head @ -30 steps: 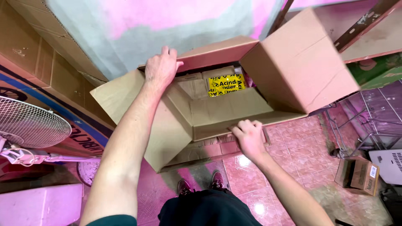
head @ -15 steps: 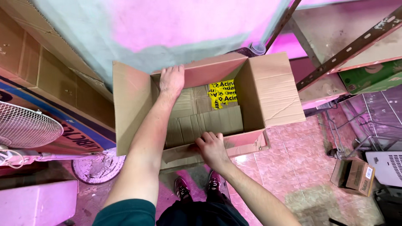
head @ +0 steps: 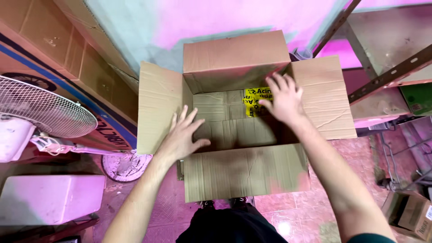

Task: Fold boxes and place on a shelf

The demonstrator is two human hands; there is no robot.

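An open brown cardboard box stands on the floor in front of me with all its flaps spread outward. My left hand lies flat with spread fingers at the box's left inner edge, partly on the bottom. My right hand reaches into the box at the right side, fingers apart, next to a strip of yellow tape with black print on the box bottom. Neither hand holds anything. The box is empty inside.
A white standing fan is at the left, with a pale plastic container below it. Large flat cartons lean on the wall at upper left. A metal rack stands at the right, and a small cardboard box lies at lower right.
The box has been turned and its flaps spread flat. My left hand moved from the far wall to the left inner edge; my right hand moved from the near flap into the box's right side.
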